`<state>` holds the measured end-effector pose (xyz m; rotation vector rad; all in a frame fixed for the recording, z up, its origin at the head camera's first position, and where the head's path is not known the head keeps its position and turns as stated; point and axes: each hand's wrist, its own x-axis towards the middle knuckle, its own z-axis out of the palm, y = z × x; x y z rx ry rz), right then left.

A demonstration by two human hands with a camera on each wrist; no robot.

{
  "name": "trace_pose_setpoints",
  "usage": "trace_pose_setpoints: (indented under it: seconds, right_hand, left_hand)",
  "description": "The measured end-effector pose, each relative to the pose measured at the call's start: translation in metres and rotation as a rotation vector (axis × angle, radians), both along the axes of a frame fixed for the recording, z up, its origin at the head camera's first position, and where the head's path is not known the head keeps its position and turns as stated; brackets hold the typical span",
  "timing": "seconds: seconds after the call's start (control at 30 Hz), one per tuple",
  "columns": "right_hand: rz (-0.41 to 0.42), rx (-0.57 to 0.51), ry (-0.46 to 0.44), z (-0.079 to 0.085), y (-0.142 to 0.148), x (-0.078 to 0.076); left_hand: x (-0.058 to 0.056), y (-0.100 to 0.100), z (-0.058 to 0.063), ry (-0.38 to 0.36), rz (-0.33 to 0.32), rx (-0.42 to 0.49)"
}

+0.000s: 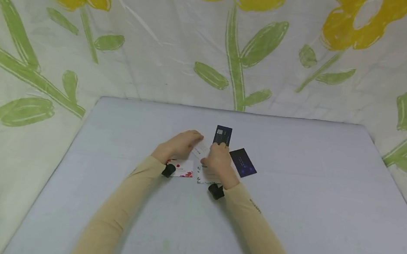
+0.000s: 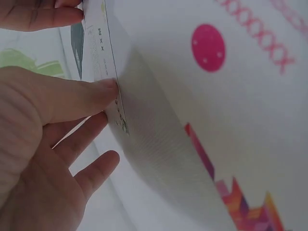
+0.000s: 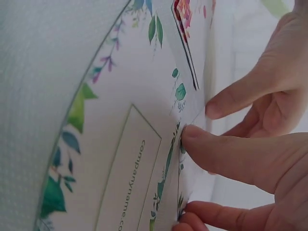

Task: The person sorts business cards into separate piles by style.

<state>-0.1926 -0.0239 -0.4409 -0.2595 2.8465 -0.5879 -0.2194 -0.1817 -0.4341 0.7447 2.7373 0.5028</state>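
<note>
“Looking over the table (image 1: 315, 196), where are you finding the white card (image 1: 200, 150)?”

“It is lying between the two hands, toward the table's far edge, its long axis apparently running from the left hand (image 1: 181, 144) across to the right hand (image 1: 219, 160).”

“Is either hand sitting nearer?”

“Neither; both are touching it, one at each end.”

“How are the grips looking?”

“Narrow. The left thumb and fingers are pinching one end, while two other fingers are spreading loose. The right thumb and fingers seem to be pinching the opposite end; how firmly, I am not making out.”

“And the poses?”

“Both forearms are slanting inward from the near side. The right hand is curling, knuckles up, over the near end of a dark card (image 1: 223, 133) that is pointing at the far edge. Below the left wrist a red-flowered card (image 1: 184, 169) is lying flat; a leaf-bordered card (image 1: 205, 176) is showing partly beneath the right.”
</note>
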Motion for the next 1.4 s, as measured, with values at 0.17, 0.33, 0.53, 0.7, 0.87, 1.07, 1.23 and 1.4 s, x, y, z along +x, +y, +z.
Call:
trace_pose_setpoints:
  seconds: [0.17, 0.33, 0.53, 0.7, 0.87, 1.07, 1.23, 1.4]
  right_hand:
    - [-0.014, -0.019, 0.006, -0.001, 0.0, 0.0]
    - [-0.022, -0.095, 0.015, 0.0, 0.003, 0.0]
    - [-0.023, -0.307, 0.082, -0.001, 0.01, 0.0]
    - [-0.013, -0.532, 0.194, 0.0, 0.022, -0.001]
    - [-0.017, -0.646, 0.189, 0.011, 0.039, 0.002]
    - [-0.022, -0.635, 0.125, 0.014, 0.06, 0.01]
    - [-0.009, -0.567, 0.05, 0.011, 0.072, 0.02]
    - [-0.008, -0.546, 0.016, 0.006, 0.077, 0.026]
  left_hand:
    - [0.001, -0.002, 0.001, -0.001, 0.001, 0.015]
    - [0.003, -0.004, 0.0, 0.027, 0.024, 0.034]
    - [0.008, -0.005, -0.002, 0.096, 0.169, 0.262]
    - [0.017, -0.005, 0.0, 0.2, 0.263, 0.504]
    - [0.033, 0.001, 0.013, 0.202, 0.335, 0.608]
    - [0.055, 0.015, 0.013, 0.134, 0.387, 0.636]
    - [0.071, 0.023, 0.005, 0.062, 0.39, 0.593]
    - [0.079, 0.028, -0.002, 0.004, 0.384, 0.574]
